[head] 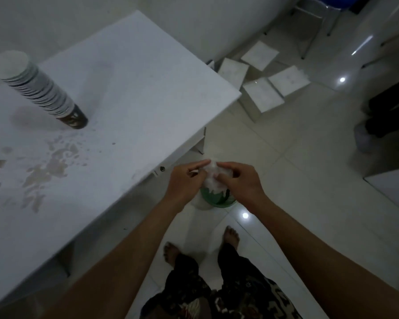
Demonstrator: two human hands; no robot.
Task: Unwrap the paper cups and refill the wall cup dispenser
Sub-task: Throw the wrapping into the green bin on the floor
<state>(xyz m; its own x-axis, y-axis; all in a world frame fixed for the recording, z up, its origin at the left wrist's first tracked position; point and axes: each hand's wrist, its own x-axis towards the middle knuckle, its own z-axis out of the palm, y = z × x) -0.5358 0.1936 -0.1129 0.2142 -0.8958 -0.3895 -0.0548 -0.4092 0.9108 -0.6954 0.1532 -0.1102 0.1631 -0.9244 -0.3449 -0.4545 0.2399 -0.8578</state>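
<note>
A tall stack of paper cups (36,88), white rims with a brown patterned bottom cup, stands unwrapped on the white table (129,72) at the left. My left hand (184,183) and my right hand (238,183) are together off the table's right edge, both pinching a crumpled wad of clear plastic wrap (211,174). Directly below the hands on the floor sits a green basket bin (219,198), partly hidden by them. No wall dispenser is in view.
Brown liquid stains (48,166) are spattered on the table's near left part. Several white boxes (263,79) lie on the tiled floor by the wall. Metal chair legs (309,26) stand at the far right. My bare feet (232,234) are below.
</note>
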